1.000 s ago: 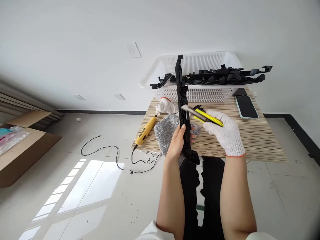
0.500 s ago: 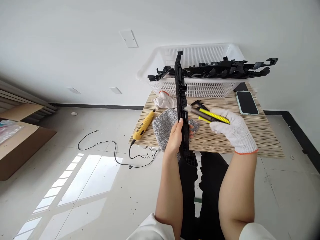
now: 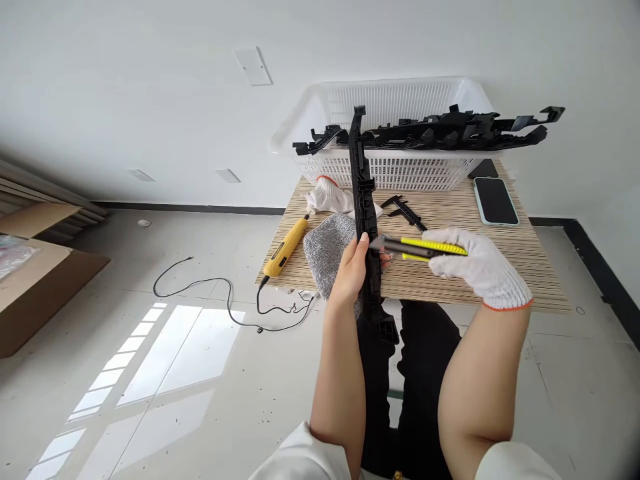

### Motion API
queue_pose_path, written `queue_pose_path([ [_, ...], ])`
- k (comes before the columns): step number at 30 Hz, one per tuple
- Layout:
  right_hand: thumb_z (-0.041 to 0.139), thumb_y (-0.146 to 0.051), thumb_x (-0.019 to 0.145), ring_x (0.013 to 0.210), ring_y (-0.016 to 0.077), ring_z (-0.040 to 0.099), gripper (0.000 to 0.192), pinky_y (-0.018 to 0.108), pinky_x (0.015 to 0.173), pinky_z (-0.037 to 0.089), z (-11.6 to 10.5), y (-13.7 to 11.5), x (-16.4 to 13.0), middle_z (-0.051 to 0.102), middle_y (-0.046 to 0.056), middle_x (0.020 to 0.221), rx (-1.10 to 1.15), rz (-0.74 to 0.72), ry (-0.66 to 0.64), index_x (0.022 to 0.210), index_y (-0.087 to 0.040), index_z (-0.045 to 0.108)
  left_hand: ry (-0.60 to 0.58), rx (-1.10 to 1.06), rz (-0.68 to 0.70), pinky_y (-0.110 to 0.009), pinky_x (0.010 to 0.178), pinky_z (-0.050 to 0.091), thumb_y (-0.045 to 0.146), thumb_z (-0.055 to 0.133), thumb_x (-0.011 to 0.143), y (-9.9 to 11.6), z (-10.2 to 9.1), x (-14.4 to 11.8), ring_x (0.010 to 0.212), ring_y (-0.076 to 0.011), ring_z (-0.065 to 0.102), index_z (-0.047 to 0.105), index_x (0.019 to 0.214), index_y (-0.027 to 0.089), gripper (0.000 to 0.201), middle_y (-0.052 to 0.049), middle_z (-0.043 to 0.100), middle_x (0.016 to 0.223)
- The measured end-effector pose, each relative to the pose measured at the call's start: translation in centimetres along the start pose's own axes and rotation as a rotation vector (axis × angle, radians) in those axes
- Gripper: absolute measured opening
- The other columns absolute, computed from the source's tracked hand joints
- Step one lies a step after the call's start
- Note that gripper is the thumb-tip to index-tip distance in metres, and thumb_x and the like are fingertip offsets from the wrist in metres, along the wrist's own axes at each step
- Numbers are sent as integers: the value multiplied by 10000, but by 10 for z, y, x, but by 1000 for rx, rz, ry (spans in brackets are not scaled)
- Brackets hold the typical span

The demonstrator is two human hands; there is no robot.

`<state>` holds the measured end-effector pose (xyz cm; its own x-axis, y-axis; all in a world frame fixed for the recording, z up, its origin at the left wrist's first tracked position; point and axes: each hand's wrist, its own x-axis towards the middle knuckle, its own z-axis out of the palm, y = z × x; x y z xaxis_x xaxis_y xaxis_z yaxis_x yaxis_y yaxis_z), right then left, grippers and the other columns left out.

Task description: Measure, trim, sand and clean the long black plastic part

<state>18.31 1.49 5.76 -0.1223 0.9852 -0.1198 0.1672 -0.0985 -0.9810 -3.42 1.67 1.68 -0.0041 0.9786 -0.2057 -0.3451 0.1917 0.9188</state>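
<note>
The bare left hand (image 3: 354, 267) is wrapped around the lower part of a long black plastic trim part (image 3: 364, 200), thumb on its near face; the fingers behind it are mostly hidden. The part stands nearly upright in front of the worktop (image 3: 500, 267), its top end overlapping the white basket (image 3: 400, 173). To the right of the part, the gloved right hand (image 3: 480, 267) is closed around a yellow utility knife (image 3: 425, 248), forearm raised and angled inward. The knife lies roughly level, its blade tip at the part's right edge just beside the left thumb; actual contact cannot be made out.
</note>
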Motion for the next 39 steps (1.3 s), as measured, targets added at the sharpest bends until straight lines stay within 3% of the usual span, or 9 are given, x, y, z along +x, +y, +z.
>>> queue_pose_path([
  [4, 782, -265, 736, 629, 125, 578, 421, 289, 595, 517, 1, -2, 0, 701, 3, 825, 6, -26, 76, 1152, -282, 722, -7, 10, 37, -314, 723, 606, 553, 566, 940, 0, 0, 0, 777, -182, 697, 698, 1062, 187, 408, -57, 719, 895],
  [7, 827, -280, 697, 674, 135, 616, 434, 298, 626, 540, 0, 0, 0, 723, 19, 940, -27, -6, -45, 1122, -275, 736, 8, 45, 62, -315, 720, 606, 597, 569, 921, -1, 0, 1, 741, -178, 699, 705, 958, 175, 444, -66, 729, 902],
  [11, 810, -304, 717, 668, 153, 624, 446, 316, 617, 546, -2, 3, 1, 725, 20, 917, -3, -32, 43, 1154, -301, 724, 21, 44, 54, -321, 716, 609, 600, 597, 902, -1, 0, 1, 771, -192, 705, 692, 927, 176, 435, -61, 730, 878],
  [14, 851, -301, 671, 709, 160, 641, 448, 318, 637, 553, -2, 4, 2, 730, 27, 979, -43, 14, -46, 1107, -294, 748, 10, 61, 65, -314, 694, 604, 596, 594, 905, -1, 1, 1, 751, -189, 707, 693, 949, 181, 428, -58, 734, 878],
  [18, 838, -306, 692, 659, 137, 612, 459, 301, 613, 540, -3, 4, 2, 721, -1, 890, 12, -20, 76, 1138, -312, 730, 16, 31, 41, -313, 680, 607, 572, 622, 893, -1, 1, 2, 766, -188, 713, 687, 962, 180, 403, -58, 739, 891],
  [21, 862, -295, 656, 746, 164, 650, 441, 311, 652, 560, -4, 4, 1, 730, 19, 1018, -38, 12, -18, 1084, -309, 755, 30, 48, 29, -292, 623, 591, 571, 667, 855, -2, 0, 4, 749, -192, 715, 697, 949, 174, 409, -65, 745, 896],
  [25, 823, -321, 703, 728, 172, 650, 439, 331, 655, 568, -5, 4, 1, 735, 28, 956, -28, 8, 38, 1134, -314, 739, 42, 39, 45, -279, 618, 579, 572, 699, 821, -2, -1, 6, 786, -199, 714, 723, 897, 171, 409, -75, 750, 901],
  [34, 851, -340, 675, 799, 187, 667, 465, 352, 732, 589, -5, 3, 0, 733, 42, 1057, -98, 55, -77, 1127, -296, 750, 65, 116, 57, -302, 662, 561, 614, 666, 825, -3, -3, 7, 746, -208, 704, 737, 848, 172, 448, -63, 740, 785],
  [39, 835, -343, 697, 814, 202, 681, 472, 367, 734, 592, -7, 3, 0, 737, 43, 1053, -78, 29, -9, 1158, -312, 738, 57, 126, 59, -296, 658, 551, 613, 660, 833, -3, -2, 6, 757, -207, 705, 741, 842, 174, 447, -70, 754, 849],
])
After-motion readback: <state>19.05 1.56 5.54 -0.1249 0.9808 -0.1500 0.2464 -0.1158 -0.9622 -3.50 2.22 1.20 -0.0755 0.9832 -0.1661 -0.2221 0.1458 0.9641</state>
